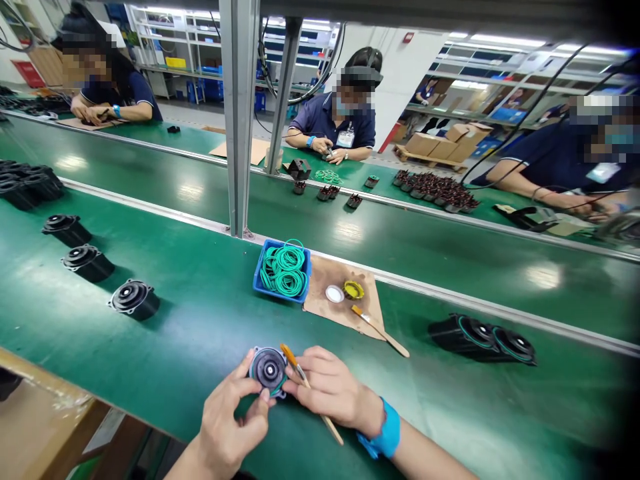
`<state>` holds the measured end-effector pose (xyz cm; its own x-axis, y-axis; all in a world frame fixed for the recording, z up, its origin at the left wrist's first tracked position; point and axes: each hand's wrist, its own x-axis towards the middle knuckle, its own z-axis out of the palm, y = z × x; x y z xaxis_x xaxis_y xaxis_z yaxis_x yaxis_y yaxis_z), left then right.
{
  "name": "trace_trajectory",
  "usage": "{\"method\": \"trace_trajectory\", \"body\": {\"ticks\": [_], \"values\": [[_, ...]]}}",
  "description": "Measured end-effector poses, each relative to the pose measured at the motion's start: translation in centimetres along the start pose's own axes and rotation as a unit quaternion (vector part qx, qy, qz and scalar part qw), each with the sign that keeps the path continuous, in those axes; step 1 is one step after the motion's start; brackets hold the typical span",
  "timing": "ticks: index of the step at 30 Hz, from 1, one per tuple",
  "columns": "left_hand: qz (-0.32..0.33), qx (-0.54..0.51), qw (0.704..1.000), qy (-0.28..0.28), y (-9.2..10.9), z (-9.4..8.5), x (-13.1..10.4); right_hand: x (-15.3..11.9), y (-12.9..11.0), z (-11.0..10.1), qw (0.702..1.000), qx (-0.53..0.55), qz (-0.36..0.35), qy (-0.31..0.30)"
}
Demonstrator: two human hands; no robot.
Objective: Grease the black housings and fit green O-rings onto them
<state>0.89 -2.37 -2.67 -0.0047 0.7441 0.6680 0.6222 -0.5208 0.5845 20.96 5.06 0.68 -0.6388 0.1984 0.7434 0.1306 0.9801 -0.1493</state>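
Observation:
My left hand (233,413) grips a round black motor housing (270,369) by its left and lower rim, over the green bench. A green rubber ring (280,390) shows along part of the housing's edge. Between the fingers of my right hand (327,387) is a small paintbrush (320,411) with orange bristles and a wooden handle. Its bristles point up beside the housing's right edge, and the right fingertips touch that edge. A blue band circles my right wrist. Beyond my hands stands a blue bin (256,285) of green rubber rings (285,268).
Brown cardboard (320,303) carries a white lid (335,294), a yellow-filled pot (353,290) and a second brush (380,329). Black housings stand left (134,299) and right (465,333). A metal post (239,120) rises behind the bin. Co-workers sit across the conveyor.

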Motion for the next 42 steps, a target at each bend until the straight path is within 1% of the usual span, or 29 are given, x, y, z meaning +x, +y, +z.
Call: {"method": "trace_trajectory", "body": {"ticks": [2, 4, 7, 8, 9, 10, 11, 12, 13, 15, 17, 18, 20, 21, 25, 28, 31, 33, 35, 38, 42], "values": [[0.022, 0.008, 1.0, 0.005, 0.2, -0.1, 0.5, 0.3, 0.0, -0.2, 0.999, -0.031, -0.024, -0.011], [0.059, 0.029, 0.998, 0.01, 0.5, -0.3, 0.9, 0.3, -0.1, -0.4, 0.997, -0.055, -0.054, -0.026], [0.158, 0.089, 0.983, 0.001, 0.5, -0.5, 1.2, 0.2, -0.4, -0.5, 0.994, -0.056, -0.082, -0.053], [0.181, 0.107, 0.978, -0.002, 0.4, -0.5, 1.2, 0.2, -0.6, -0.6, 0.995, -0.042, -0.074, -0.059], [0.191, 0.119, 0.974, -0.004, 0.2, -0.6, 1.1, 0.2, -0.9, -0.8, 0.997, -0.021, -0.047, -0.056], [0.186, 0.12, 0.975, -0.006, 0.0, -0.6, 1.0, 0.3, -1.2, -0.9, 0.999, 0.008, -0.003, -0.041], [0.17, 0.112, 0.979, -0.005, -0.2, -0.7, 0.9, 0.3, -1.6, -1.1, 0.997, 0.045, 0.058, -0.017], [0.143, 0.096, 0.985, -0.003, -0.4, -0.8, 0.7, 0.3, -2.0, -1.3, 0.988, 0.086, 0.129, 0.016], [0.109, 0.075, 0.991, -0.002, -0.6, -0.8, 0.6, 0.3, -2.3, -1.5, 0.97, 0.131, 0.199, 0.053], [0.017, 0.036, 0.999, -0.021, -1.0, -0.9, 0.6, 0.2, -3.0, -1.8, 0.915, 0.219, 0.317, 0.123], [-0.069, 0.005, 0.995, -0.069, -1.3, -0.8, 0.6, 0.2, -3.5, -2.0, 0.864, 0.278, 0.386, 0.166], [-0.098, -0.009, 0.99, -0.101, -1.5, -0.8, 0.7, 0.2, -3.7, -2.0, 0.847, 0.293, 0.408, 0.176], [-0.129, -0.034, 0.98, -0.149, -1.8, -0.6, 0.8, 0.5, -3.9, -2.0, 0.826, 0.302, 0.443, 0.172], [-0.138, -0.044, 0.977, -0.159, -1.9, -0.6, 0.8, 0.7, -4.0, -2.1, 0.817, 0.309, 0.459, 0.161], [-0.165, -0.062, 0.971, -0.16, -2.1, -0.5, 0.9, 1.4, -4.1, -2.0, 0.769, 0.359, 0.517, 0.109], [-0.174, -0.069, 0.969, -0.163, -2.1, -0.5, 0.9, 1.5, -4.2, -1.7, 0.748, 0.38, 0.539, 0.077], [-0.188, -0.073, 0.965, -0.171, -2.0, -0.6, 0.9, 1.4, -4.1, -1.3, 0.742, 0.381, 0.549, 0.054], [-0.199, -0.077, 0.961, -0.176, -2.0, -0.6, 1.0, 1.3, -3.9, -1.0, 0.747, 0.365, 0.554, 0.042], [-0.207, -0.08, 0.959, -0.177, -2.0, -0.6, 1.0, 1.3, -3.6, -0.9, 0.758, 0.343, 0.554, 0.037], [-0.21, -0.085, 0.959, -0.173, -1.9, -0.6, 1.1, 1.3, -3.1, -1.0, 0.785, 0.307, 0.537, 0.036], [-0.199, -0.093, 0.961, -0.17, -1.8, -0.7, 1.1, 1.3, -2.6, -1.4, 0.84, 0.236, 0.488, 0.012]]}}
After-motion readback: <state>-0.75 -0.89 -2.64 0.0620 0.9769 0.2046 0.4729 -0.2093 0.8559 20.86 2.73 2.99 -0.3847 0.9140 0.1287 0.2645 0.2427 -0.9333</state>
